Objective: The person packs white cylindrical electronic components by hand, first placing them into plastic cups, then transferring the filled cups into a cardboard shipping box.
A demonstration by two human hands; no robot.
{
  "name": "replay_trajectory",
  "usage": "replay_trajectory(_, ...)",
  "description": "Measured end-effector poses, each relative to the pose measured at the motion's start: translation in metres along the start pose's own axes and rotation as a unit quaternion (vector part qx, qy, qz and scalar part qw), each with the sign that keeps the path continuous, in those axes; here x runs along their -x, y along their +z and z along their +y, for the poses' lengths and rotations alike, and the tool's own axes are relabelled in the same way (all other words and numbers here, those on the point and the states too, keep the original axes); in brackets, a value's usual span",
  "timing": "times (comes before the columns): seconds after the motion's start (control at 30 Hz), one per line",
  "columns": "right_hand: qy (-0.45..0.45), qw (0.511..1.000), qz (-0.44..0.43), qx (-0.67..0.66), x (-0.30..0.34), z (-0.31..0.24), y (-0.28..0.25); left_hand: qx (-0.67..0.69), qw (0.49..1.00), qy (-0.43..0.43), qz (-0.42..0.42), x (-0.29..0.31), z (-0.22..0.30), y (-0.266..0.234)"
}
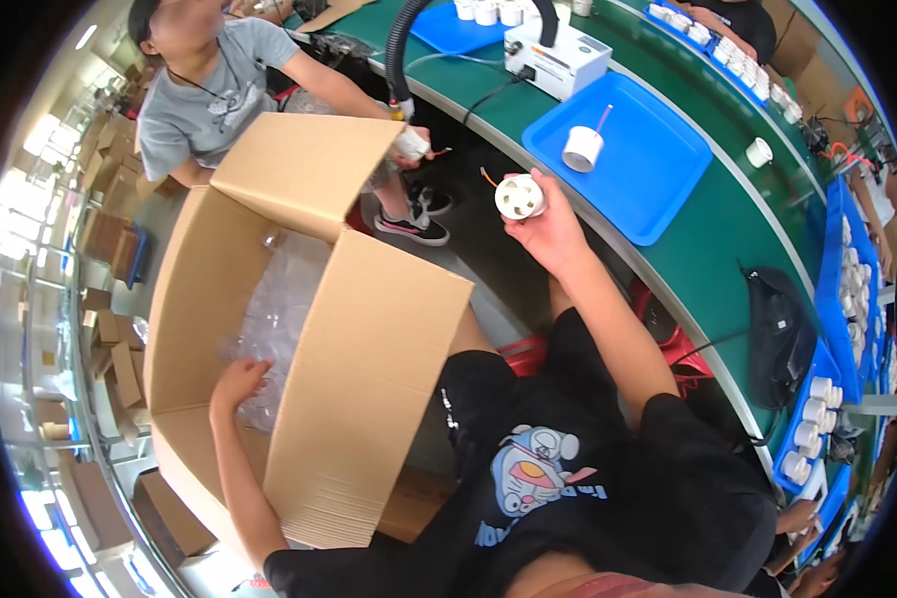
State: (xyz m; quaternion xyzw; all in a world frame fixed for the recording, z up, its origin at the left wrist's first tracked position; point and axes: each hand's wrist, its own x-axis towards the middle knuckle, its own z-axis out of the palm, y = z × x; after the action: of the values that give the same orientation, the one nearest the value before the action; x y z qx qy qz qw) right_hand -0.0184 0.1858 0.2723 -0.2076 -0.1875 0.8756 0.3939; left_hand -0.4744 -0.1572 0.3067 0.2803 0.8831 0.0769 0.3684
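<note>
My right hand (pixel 552 231) is closed around a white round part (pixel 519 197), held up between the box and the table. Several openings show in its face, and a short reddish wire sticks out at its side. My left hand (pixel 237 385) reaches into a large open cardboard box (pixel 364 374), its fingers curled at the edge of clear plastic packaging (pixel 281 309). How firmly they grip the plastic is hard to see. A similar white cup-shaped part (pixel 582 149) with a pinkish wire stands in a blue tray (pixel 648 164), just beyond my right hand.
Across the box, a seated person (pixel 214 100) holds another white part (pixel 410 147). The green table (pixel 708 284) carries a white machine (pixel 558 62) with a black hose (pixel 397 60), a black bag (pixel 779 334) and a lone white cup (pixel 758 152). Blue trays of white parts line the right.
</note>
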Motion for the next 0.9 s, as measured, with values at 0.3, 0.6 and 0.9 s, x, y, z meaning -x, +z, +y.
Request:
replay_trajectory(0.3,0.059,0.971,0.067,0.220,0.000,0.016,0.007,-0.019,0.997,0.042,0.061,0.042,0.044,-0.010)
replay_trajectory(0.6,0.097,0.831,-0.030,0.547,0.002,-0.022,-0.015,-0.085,0.943,0.277,0.165,0.059,0.058,-0.017)
replay_trajectory(0.9,0.129,0.462,-0.311,0.821,-0.025,-0.009,-0.053,0.346,0.845,0.385,0.137,0.117,0.202,-0.012)
